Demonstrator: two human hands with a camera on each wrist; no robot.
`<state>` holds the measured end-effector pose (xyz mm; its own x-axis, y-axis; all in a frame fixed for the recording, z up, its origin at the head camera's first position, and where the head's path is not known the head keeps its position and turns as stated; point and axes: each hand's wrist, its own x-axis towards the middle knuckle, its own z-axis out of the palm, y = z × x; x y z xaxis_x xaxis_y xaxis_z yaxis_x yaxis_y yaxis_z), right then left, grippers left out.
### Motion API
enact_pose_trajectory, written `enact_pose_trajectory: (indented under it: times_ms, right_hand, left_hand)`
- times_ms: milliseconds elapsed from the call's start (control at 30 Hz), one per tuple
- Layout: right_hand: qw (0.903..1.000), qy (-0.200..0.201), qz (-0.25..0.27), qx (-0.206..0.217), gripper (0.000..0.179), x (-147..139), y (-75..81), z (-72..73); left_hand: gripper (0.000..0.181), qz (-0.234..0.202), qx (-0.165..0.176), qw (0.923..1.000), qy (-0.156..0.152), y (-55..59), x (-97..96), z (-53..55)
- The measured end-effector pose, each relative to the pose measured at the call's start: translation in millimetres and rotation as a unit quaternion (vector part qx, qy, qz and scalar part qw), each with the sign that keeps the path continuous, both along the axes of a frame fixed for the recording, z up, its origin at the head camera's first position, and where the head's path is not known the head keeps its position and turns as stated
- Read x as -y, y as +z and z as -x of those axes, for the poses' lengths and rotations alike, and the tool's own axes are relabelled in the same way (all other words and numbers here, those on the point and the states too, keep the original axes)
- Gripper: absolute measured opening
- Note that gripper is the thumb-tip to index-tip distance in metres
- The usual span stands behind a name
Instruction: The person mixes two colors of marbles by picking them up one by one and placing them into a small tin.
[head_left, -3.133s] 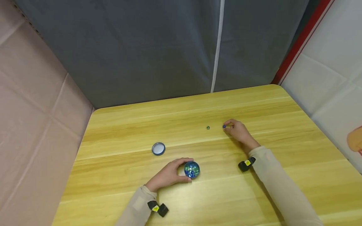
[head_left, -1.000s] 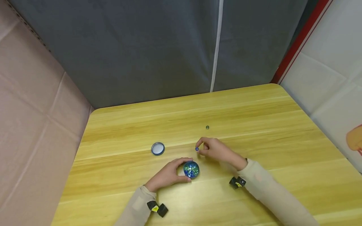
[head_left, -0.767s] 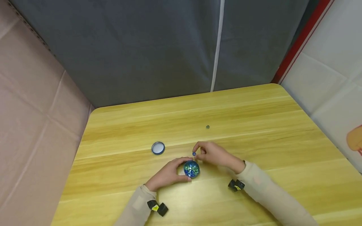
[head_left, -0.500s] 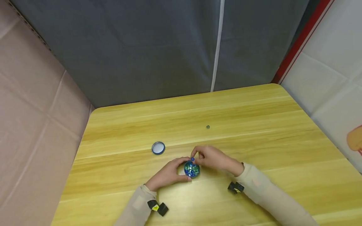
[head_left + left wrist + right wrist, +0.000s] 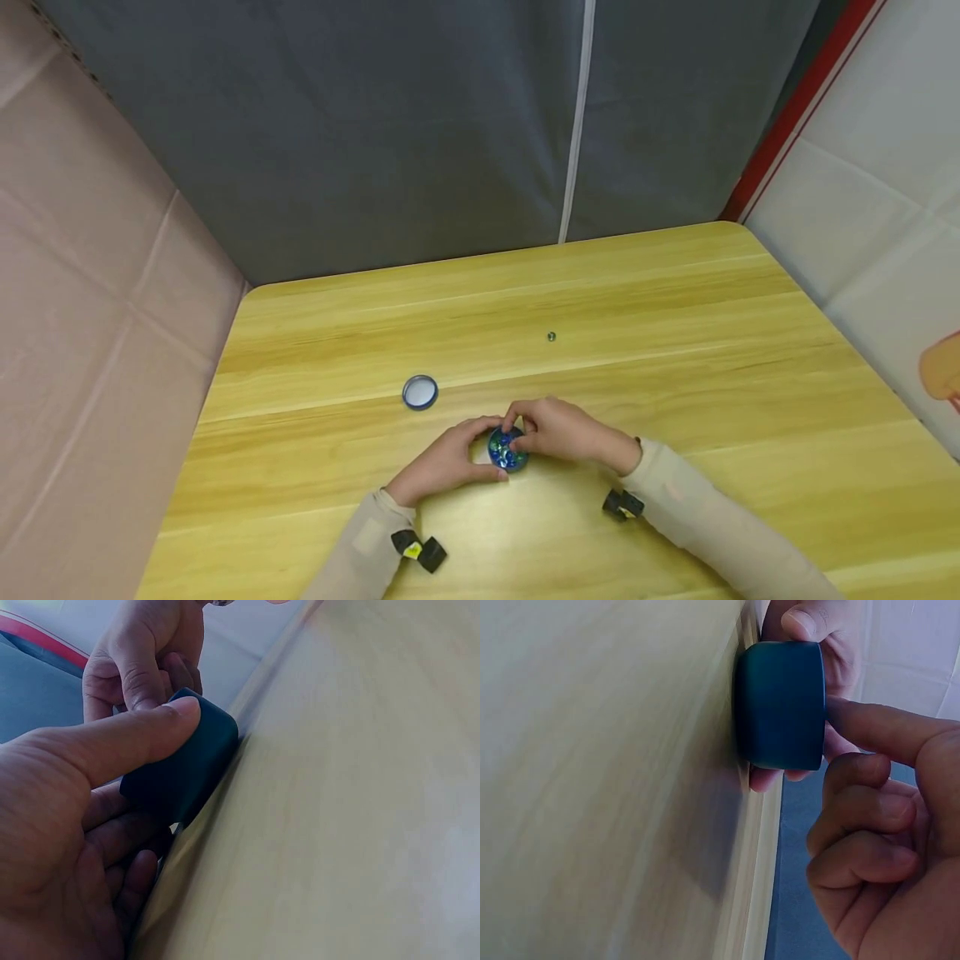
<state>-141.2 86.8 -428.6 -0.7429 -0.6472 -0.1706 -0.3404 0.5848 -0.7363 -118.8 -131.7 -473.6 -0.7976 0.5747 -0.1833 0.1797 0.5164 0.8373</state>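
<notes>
A small round teal tub [image 5: 507, 467] full of blue and green glass marbles stands on the table. My left hand [image 5: 450, 460] grips its side, thumb near and fingers far, as the left wrist view also shows. Over its mouth is my right hand [image 5: 561, 429], index finger and thumb dipped at the rim with a blue marble [image 5: 507, 438] between their tips. In the right wrist view the thumb [image 5: 881, 727] reaches past the tub's rim and the other fingers are curled. The tub wall hides the fingertips there.
A round lid [image 5: 420, 392] lies inside up, left of and beyond the tub. One loose green marble [image 5: 551, 337] sits farther back on the wooden table [image 5: 337, 333]. A grey curtain [image 5: 375, 167] hangs behind the far edge, with pale walls on both sides.
My right hand has brought the blue marble from the right of the table leftward and toward me, down into the tub's mouth. The left hand, tub, lid and green marble have stayed put.
</notes>
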Motion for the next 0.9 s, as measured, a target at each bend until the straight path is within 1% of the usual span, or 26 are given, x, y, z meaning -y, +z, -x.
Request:
enact_pose_trajectory:
  times_ms: [167, 400, 567, 767, 900]
  right_hand:
    - [0.9999, -0.009, 0.007, -0.007, 0.017, -0.9, 0.2, 0.5]
    - [0.9992, -0.034, 0.016, -0.011, 0.014, -3.9, -0.6, 4.8]
    - [0.9982, -0.055, 0.018, -0.011, 0.015, -6.0, -3.4, 8.7]
    - [0.9958, -0.086, 0.029, -0.011, 0.019, -10.9, -6.0, 16.3]
    - [0.9938, -0.105, 0.038, -0.004, 0.021, -14.8, -8.2, 23.4]
  left_hand:
    - [0.069, -0.004, 0.001, 1.0000, -0.001, 0.6, 0.1, 0.2]
    - [0.068, -0.012, -0.003, 0.9999, -0.003, 0.3, 0.0, 0.3]
    - [0.067, -0.020, 0.003, 0.9998, -0.002, 0.6, 0.0, -0.6]
    - [0.068, -0.013, 0.007, 0.9999, 0.002, -0.8, 0.3, -1.8]
    - [0.068, -0.012, 0.010, 0.9999, 0.002, -1.5, 0.2, -1.4]
